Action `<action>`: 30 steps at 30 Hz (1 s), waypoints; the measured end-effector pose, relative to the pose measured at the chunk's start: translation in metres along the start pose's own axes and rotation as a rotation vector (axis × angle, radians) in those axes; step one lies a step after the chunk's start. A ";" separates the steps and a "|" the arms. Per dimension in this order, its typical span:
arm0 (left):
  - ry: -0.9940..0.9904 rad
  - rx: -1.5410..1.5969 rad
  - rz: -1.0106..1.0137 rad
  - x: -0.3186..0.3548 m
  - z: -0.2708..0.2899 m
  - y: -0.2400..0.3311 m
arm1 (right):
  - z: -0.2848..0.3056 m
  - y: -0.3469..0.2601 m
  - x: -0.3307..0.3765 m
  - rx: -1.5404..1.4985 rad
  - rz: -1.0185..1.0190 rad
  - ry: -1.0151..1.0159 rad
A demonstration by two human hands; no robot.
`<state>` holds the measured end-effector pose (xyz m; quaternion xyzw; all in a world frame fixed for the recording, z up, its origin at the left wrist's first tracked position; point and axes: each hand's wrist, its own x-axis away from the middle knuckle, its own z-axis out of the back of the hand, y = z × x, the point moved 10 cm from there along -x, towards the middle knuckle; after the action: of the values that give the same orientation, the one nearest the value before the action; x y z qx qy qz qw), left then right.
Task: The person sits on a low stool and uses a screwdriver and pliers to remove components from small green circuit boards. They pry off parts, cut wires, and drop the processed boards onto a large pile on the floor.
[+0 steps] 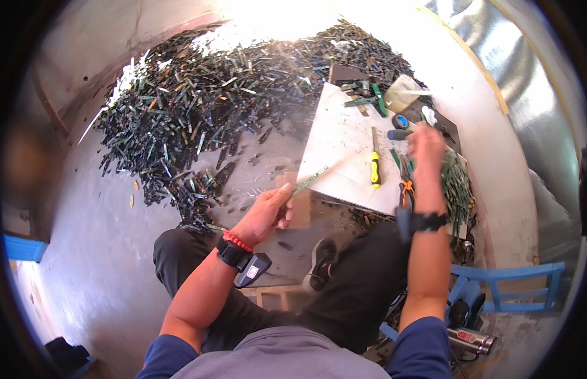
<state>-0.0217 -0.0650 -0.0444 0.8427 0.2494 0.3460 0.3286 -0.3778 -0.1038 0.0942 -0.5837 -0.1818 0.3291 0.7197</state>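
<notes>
Left hand (266, 213) pinching slim green strip (311, 179), right hand (427, 151) blurred, grip unclear, jagged heap (179, 104)

Grey floor (116, 271), pale wall (94, 31), blue furniture frame (518, 307), glaring light (274, 11).

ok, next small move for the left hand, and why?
I'd probably lower the green strip onto the white board: the left hand pinches it near one end, its free end overlaps the board in this view, and the yellow-handled tool lies farther right. The right hand is blurred; can't tell its grip.
</notes>
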 end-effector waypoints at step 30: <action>0.265 -0.320 -0.003 0.061 0.045 -0.075 | 0.177 0.082 0.096 -0.279 -0.179 0.377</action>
<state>0.0360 0.0064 -0.0978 0.7265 0.2334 0.4887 0.4229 -0.4452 0.0977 0.0483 -0.7101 -0.1388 0.1212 0.6796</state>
